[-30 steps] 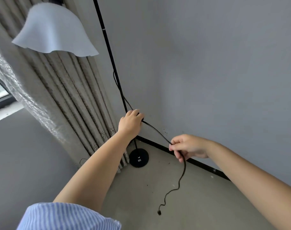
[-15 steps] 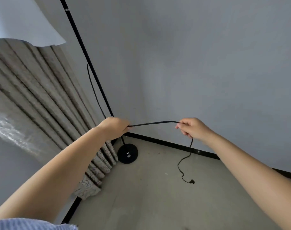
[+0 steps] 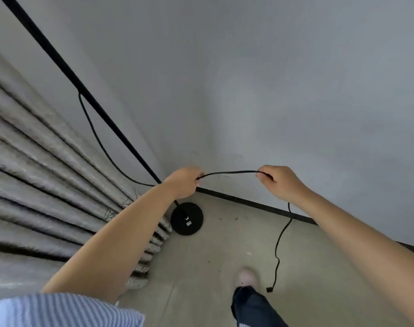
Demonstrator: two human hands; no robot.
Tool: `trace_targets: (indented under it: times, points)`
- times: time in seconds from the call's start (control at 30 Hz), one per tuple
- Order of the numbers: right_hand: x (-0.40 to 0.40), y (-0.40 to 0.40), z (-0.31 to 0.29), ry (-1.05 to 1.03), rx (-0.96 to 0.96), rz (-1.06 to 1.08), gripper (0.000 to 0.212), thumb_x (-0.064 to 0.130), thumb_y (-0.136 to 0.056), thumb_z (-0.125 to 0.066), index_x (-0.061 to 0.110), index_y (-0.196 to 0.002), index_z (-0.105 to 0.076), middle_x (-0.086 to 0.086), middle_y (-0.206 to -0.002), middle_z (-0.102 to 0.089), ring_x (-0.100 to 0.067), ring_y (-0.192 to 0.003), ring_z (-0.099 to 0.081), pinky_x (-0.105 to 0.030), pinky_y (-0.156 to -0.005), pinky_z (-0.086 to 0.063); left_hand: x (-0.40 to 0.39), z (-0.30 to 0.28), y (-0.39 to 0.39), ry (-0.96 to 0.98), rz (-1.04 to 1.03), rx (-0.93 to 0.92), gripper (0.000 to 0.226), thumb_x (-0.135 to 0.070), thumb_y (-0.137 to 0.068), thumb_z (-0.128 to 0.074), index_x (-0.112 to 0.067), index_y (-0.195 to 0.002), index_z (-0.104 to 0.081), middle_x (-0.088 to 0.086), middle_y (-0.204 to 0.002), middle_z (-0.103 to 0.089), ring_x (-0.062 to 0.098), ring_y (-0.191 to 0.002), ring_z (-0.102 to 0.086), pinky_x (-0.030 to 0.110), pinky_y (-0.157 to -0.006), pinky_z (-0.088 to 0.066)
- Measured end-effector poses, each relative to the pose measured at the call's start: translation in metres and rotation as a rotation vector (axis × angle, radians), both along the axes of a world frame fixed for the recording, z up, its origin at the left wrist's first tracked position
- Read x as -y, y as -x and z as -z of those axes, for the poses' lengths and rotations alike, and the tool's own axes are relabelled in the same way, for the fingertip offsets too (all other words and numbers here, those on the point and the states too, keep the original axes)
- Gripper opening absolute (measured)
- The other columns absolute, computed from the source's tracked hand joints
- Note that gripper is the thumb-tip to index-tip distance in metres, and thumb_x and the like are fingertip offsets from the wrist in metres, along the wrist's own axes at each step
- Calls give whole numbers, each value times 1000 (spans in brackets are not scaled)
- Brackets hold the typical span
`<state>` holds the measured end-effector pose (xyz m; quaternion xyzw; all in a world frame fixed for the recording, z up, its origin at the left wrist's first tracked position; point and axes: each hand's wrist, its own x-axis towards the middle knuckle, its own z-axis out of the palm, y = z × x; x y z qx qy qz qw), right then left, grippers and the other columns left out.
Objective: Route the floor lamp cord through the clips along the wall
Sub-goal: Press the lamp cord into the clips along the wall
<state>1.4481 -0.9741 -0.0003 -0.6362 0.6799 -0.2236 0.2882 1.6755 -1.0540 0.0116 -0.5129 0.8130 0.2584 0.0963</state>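
Note:
A thin black lamp cord (image 3: pixel 229 172) leaves the lamp's slanted black pole (image 3: pixel 87 94), sags down beside the curtain and passes into my left hand (image 3: pixel 185 182). From there it stretches level along the grey wall to my right hand (image 3: pixel 280 182). Both hands pinch the cord, about a forearm's length apart. Past my right hand the cord hangs down, and its plug end (image 3: pixel 269 289) dangles just above the floor. The lamp's round black base (image 3: pixel 187 218) stands in the corner below my left hand. I see no clips on the wall.
A pleated beige curtain (image 3: pixel 47 185) fills the left side. A black baseboard (image 3: pixel 253 202) runs along the foot of the grey wall. My foot (image 3: pixel 246 278) and trouser leg stand on the beige floor near the dangling plug.
The view has swung down and left, and the lampshade is out of sight. Both hands keep their grip, with the cord held level between them. The plug end now hangs lower.

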Motion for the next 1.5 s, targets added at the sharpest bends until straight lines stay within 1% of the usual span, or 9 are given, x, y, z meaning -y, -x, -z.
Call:
trace_targets:
  times: [0.1,0.3,0.43,0.53,0.8,1.03,1.17,1.4,1.5]
  points:
    - [32,-2,24,-75,106,73,27,12,-92,-41,-8,-87,-58,-15,-68,-50,-15,-54,-37,-12,-48,-33,30,21,6,-27,-126,-132,25,-12,-97,-39,-4,-114,-54,19,-114,-62,30,-98,-56,37,-84,-46]
    - [111,-21,99,-261,-44,168,47,11,-94,-33,16,-48,-24,-2,-49,-31,-16,-46,-30,-27,-45,-20,106,88,9,-9,-35,86,31,-4,-95,-38,-2,-125,-39,22,-115,-60,31,-97,-58,42,-86,-52]
    - [162,-51,139,-319,-40,226,45,5,-90,-32,15,-47,-22,-2,-51,-30,-22,-54,-33,-26,-44,-19,157,129,2,32,46,188,22,2,-91,-37,-2,-109,-49,18,-107,-62,23,-78,-50,31,-58,-38]
    - [198,-71,168,-305,-41,244,44,3,-89,-32,15,-47,-23,-3,-50,-31,-20,-50,-32,-25,-43,-20,195,164,-8,19,18,186,25,-11,-98,-32,0,-107,-52,19,-111,-60,28,-93,-55,35,-75,-43]
    - [274,-91,239,85,-101,170,25,6,-87,-44,-7,-82,-65,-26,-70,-58,-36,-70,-53,-31,-57,-34,261,236,-8,127,-57,259,27,6,-87,-38,-1,-105,-57,16,-115,-58,26,-96,-55,34,-83,-48]
    - [329,-97,330,352,-46,122,17,12,-84,-57,2,-88,-70,-23,-88,-69,-32,-84,-60,-29,-69,-38,298,304,-16,671,234,352,25,6,-82,-49,-1,-103,-60,16,-116,-57,29,-106,-52,31,-69,-36]
    - [347,-97,370,523,-120,4,17,8,-84,-57,-1,-90,-69,-26,-85,-66,-36,-80,-59,-34,-69,-43,302,345,-31,1035,421,226,23,6,-40,-83,-4,-58,-71,12,-66,-70,23,-58,-66,21,-51,-51]
    - [355,-92,398,786,-252,11,16,3,-82,-55,-7,-84,-67,-29,-85,-62,-38,-74,-60,-41,-64,-50,307,382,-31,1261,335,157,25,19,-39,-66,-3,-51,-63,9,-45,-57,22,-42,-55,24,-48,-52]
    - [357,-95,400,742,-366,5,21,4,-86,-48,-9,-85,-64,-27,-93,-58,-39,-74,-58,-47,-62,-51,307,391,-30,1420,348,211,38,15,-61,-38,-13,-42,-54,-1,-39,-51,16,-38,-51,41,-70,-60]
